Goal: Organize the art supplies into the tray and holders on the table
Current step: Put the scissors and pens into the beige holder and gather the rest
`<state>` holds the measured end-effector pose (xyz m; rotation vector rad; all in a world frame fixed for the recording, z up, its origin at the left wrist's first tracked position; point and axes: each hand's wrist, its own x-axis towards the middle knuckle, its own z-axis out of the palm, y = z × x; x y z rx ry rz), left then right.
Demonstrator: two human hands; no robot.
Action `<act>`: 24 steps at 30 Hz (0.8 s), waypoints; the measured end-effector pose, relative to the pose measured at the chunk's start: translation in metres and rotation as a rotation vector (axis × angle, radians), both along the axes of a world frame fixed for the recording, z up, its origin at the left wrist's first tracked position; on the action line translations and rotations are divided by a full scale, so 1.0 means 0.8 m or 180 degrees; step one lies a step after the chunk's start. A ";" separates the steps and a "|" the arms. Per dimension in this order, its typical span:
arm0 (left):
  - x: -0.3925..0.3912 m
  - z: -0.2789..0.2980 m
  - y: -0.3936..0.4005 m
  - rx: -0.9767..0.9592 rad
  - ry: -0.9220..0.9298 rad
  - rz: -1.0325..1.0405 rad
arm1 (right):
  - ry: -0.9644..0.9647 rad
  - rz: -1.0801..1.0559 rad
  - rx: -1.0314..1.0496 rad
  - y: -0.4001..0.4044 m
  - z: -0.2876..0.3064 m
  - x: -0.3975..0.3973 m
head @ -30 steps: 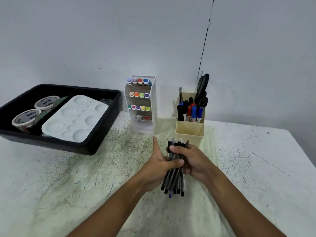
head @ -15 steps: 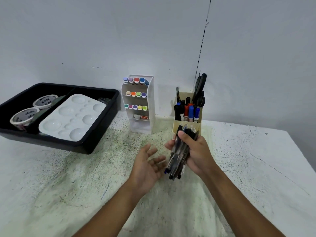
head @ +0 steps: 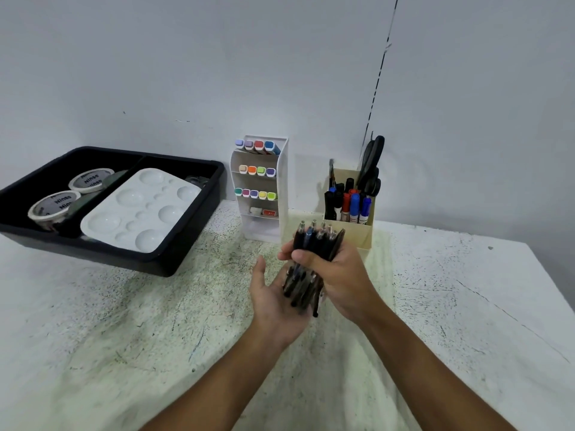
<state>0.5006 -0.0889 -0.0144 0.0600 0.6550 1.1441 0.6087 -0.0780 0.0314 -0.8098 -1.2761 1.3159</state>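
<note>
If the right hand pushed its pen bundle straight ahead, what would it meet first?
Probably the beige pen holder right behind the right hand and pen bundle; the gap between them is unclear.

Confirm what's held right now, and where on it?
Right hand grips the bundle of pens around its middle; open left hand cups the lower tips.

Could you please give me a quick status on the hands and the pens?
Right hand grips pen bundle. Left hand open, cupped under the tips. Beige holder just behind, already holding markers and scissors.
</note>
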 end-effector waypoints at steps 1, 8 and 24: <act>0.000 -0.003 0.002 0.0077 0.0101 -0.0066 | -0.0015 0.0001 -0.0068 0.003 0.000 0.003; -0.004 0.017 0.025 0.1329 0.2345 -0.0340 | -0.0240 0.0209 0.0019 0.029 0.012 0.050; 0.004 -0.019 0.030 0.3207 0.5031 -0.1950 | 0.0176 0.0085 -0.0046 0.064 0.016 0.090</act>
